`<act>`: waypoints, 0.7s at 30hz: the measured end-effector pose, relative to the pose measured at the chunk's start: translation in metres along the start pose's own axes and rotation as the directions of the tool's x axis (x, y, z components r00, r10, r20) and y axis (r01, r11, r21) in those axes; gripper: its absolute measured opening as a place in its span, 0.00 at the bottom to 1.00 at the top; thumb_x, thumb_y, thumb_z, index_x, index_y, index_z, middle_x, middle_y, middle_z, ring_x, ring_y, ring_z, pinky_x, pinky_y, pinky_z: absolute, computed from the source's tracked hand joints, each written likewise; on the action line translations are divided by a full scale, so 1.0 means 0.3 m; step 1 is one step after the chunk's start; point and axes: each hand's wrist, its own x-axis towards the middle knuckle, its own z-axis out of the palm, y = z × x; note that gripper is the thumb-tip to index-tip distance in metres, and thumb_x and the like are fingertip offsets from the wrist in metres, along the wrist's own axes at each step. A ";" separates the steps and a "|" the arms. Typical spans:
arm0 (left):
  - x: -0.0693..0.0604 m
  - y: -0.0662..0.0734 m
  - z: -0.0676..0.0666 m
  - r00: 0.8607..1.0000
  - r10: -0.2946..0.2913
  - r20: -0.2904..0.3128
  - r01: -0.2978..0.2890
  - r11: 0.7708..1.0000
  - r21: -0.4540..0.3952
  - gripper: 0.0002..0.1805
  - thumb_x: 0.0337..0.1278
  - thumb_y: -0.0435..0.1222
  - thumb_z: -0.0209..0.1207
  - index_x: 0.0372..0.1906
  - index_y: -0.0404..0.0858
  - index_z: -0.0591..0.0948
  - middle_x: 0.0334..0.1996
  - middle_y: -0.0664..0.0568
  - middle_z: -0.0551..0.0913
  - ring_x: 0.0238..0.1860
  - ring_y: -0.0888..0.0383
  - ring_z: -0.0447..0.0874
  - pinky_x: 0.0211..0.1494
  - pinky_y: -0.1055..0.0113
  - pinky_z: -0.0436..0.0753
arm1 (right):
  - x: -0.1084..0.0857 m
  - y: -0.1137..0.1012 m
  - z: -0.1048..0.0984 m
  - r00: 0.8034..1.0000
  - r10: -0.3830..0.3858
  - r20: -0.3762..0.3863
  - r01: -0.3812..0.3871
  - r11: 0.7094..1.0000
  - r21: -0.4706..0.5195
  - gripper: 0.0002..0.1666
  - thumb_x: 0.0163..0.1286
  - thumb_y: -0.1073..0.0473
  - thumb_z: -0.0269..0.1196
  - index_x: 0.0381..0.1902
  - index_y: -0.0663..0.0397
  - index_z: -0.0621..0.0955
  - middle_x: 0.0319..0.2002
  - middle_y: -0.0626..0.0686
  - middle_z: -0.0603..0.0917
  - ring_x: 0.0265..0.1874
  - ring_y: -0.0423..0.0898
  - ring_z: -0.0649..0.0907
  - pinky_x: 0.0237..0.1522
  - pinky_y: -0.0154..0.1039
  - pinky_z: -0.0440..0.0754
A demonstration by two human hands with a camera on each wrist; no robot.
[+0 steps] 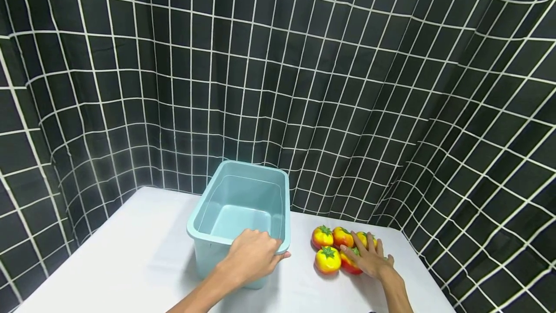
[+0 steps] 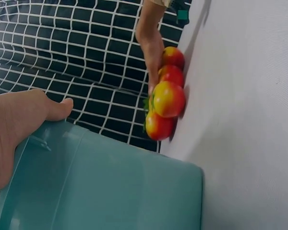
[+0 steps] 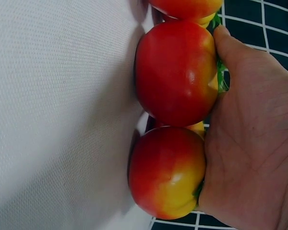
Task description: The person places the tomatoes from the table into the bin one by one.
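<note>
No text, label, brand, number or sign can be read in the 3 views: none shows on the pale blue-green rectangular plastic bin (image 1: 213, 257), the round red-and-yellow tomato-like fruits (image 1: 327, 261) with green leafy tops, the black cloth with white grid lines (image 1: 260, 62) or the white tabletop (image 1: 165, 240).

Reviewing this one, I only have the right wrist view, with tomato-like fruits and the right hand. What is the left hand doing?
Observer: The left hand grips a teal bin by its near rim.
Operator: No bin in my view. Which side of the fruits is it on?
Observer: The head view shows it to their left.
Operator: How many fruits are there in all?
Observer: At least five show in the head view; the right hand partly covers some.
</note>
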 end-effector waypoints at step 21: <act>0.001 0.003 -0.047 0.994 0.096 -0.042 -0.099 0.992 -0.076 0.15 0.65 0.53 0.67 0.32 0.47 0.84 0.20 0.59 0.82 0.21 0.59 0.82 0.21 0.68 0.77 | -0.078 -0.063 -0.051 0.996 -0.036 -0.079 0.033 0.999 -0.043 0.53 0.74 0.19 0.42 0.84 0.45 0.58 0.81 0.76 0.44 0.77 0.86 0.42 0.68 0.90 0.37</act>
